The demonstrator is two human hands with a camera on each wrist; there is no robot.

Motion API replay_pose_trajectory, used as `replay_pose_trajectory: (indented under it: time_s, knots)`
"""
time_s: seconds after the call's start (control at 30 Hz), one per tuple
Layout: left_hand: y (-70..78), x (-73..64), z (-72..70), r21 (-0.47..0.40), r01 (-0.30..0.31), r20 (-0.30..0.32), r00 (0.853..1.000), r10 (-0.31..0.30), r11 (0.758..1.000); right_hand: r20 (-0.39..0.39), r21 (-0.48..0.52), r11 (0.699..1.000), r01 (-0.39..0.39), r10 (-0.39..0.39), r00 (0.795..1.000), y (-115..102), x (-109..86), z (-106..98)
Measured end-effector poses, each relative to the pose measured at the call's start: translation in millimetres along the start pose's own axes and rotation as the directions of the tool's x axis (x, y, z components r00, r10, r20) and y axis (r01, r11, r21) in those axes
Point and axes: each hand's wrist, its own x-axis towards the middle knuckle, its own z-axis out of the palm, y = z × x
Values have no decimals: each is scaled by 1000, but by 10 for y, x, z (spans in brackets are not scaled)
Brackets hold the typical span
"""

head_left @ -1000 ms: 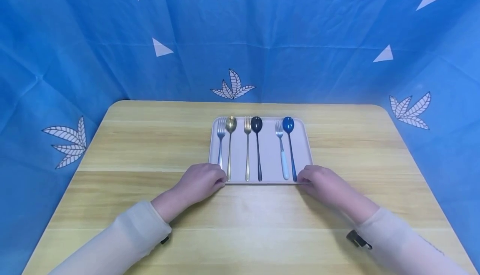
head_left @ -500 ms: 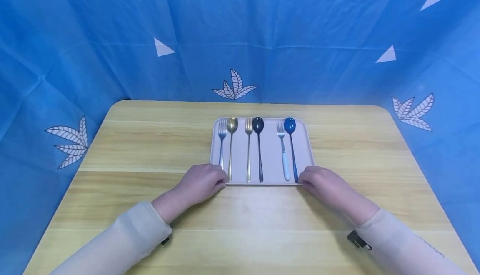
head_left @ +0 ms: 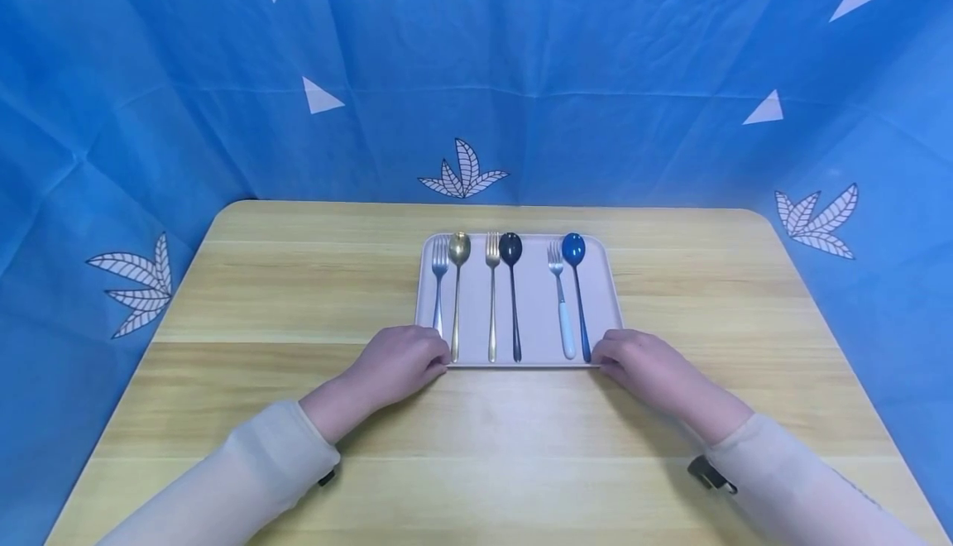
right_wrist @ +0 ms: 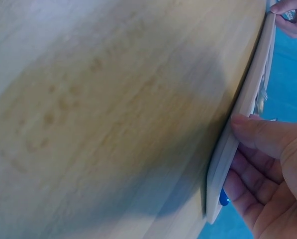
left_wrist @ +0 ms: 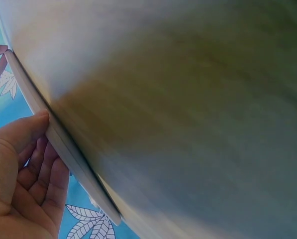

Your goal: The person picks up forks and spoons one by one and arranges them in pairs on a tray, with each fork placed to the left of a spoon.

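A pale pinkish tray (head_left: pixel 536 306) lies on the table in the head view. My left hand (head_left: pixel 405 357) grips its near left corner, and my right hand (head_left: pixel 642 364) grips the near right one. Both wrist views show the thumb (left_wrist: pixel 31 129) against the outer side of the rim (right_wrist: pixel 223 162), with fingers curled over the inside. On the tray, from left to right, lie a silver fork (head_left: pixel 439 258), gold spoon (head_left: pixel 459 248), gold fork (head_left: pixel 492 258), black spoon (head_left: pixel 510 248), light-blue-handled fork (head_left: pixel 567 331) and blue spoon (head_left: pixel 573 248). My left hand hides the silver fork's handle end.
The wooden table (head_left: pixel 506 463) has rounded far corners. Behind it and along both sides hangs a blue curtain (head_left: pixel 417 58) with white triangles and leaf prints. A small black clip (head_left: pixel 711 474) hangs at the right sleeve cuff.
Both hands stay at the tray's near corners, and the cutlery keeps its place. Only a slight shift of the whole head view shows.
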Motion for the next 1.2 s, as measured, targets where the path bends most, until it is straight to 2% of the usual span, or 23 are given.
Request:
replay_pose_trajectory:
  time_s: [0.47,1.2]
  knots:
    - [-12,-2,14,-1,-9,8,1000,9,1000,18,6,1000,-18,17,1000,-10,-2,15]
    - [7,-21,26,-8,-18,2,1000,18,1000,-9,8,1000,-4,4,1000,5,-24,49]
